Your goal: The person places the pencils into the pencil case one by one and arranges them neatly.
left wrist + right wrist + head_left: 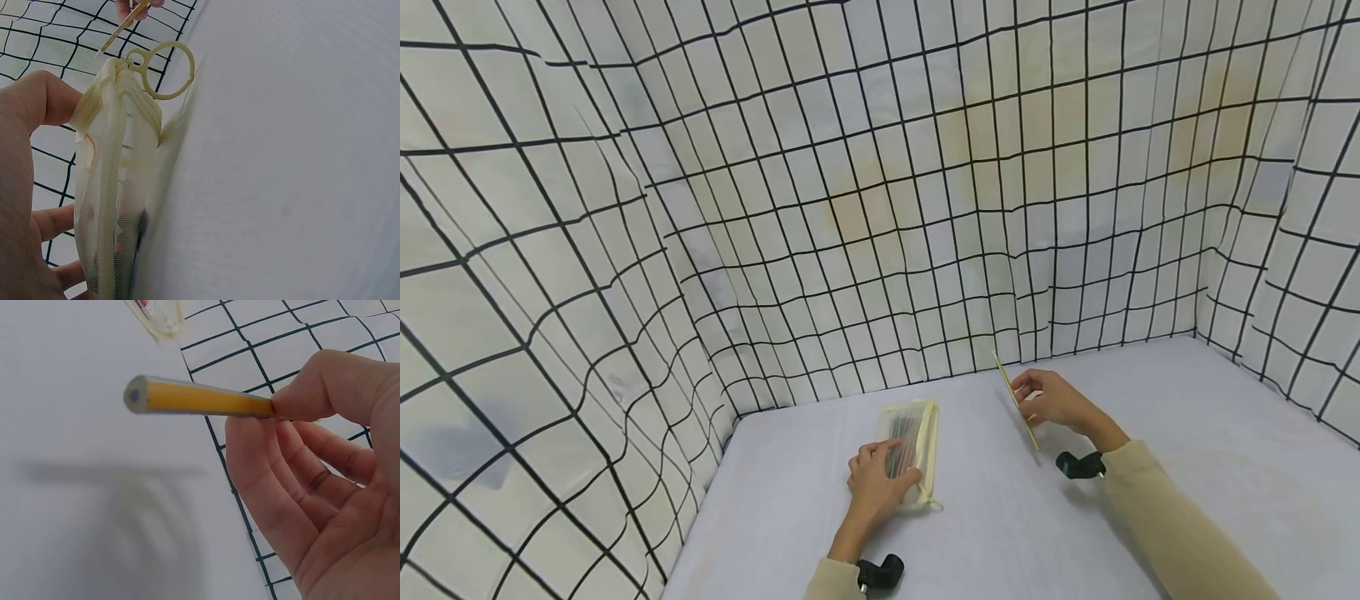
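Observation:
In the head view, a see-through mesh pencil case (931, 433) with a cream zip edge lies on the white table, dark slim items showing inside. My left hand (876, 483) holds it across the near part, thumb by the zip side and fingers on the other. A cream ring pull (169, 70) sticks out at its end in the left wrist view. To the right, my right hand (1056, 404) pinches a yellow pencil (194, 398) with grey stripes between thumb and fingertips. The pencil is held above the table, its flat end facing the right wrist camera.
A white sheet with a black grid net (880, 208) rises along the table's back and sides. The white tabletop (985, 533) stretches between and around both hands. Small dark wrist cameras (1078, 465) sit at both cuffs.

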`<action>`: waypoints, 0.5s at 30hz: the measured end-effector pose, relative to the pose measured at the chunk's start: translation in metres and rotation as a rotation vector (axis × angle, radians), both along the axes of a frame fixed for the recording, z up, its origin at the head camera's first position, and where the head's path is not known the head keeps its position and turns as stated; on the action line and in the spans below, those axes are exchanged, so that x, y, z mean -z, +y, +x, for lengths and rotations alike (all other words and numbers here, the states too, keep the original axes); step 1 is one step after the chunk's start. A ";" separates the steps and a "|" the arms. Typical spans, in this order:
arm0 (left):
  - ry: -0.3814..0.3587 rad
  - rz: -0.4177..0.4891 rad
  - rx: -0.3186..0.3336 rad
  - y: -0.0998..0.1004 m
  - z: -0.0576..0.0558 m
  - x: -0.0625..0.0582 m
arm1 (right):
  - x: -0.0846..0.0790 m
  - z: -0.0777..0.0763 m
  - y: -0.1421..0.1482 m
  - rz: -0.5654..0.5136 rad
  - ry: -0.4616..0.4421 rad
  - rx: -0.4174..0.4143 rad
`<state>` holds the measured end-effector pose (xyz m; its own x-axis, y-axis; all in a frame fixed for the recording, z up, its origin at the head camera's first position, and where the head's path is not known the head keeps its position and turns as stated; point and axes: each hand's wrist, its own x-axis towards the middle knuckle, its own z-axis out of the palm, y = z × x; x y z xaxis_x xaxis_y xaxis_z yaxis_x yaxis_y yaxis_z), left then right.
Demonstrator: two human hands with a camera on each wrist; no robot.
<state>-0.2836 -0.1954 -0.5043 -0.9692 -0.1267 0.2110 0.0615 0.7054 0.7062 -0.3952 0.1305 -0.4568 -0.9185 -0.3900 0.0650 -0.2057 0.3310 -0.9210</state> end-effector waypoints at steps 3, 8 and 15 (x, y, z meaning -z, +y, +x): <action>0.002 0.000 0.001 0.000 0.000 0.000 | 0.001 -0.001 -0.002 -0.010 -0.016 0.013; 0.005 -0.002 0.003 0.000 0.001 -0.002 | 0.003 -0.001 -0.005 -0.013 -0.032 0.027; 0.001 -0.005 -0.002 0.001 0.001 -0.003 | 0.008 -0.004 -0.009 -0.048 -0.062 0.019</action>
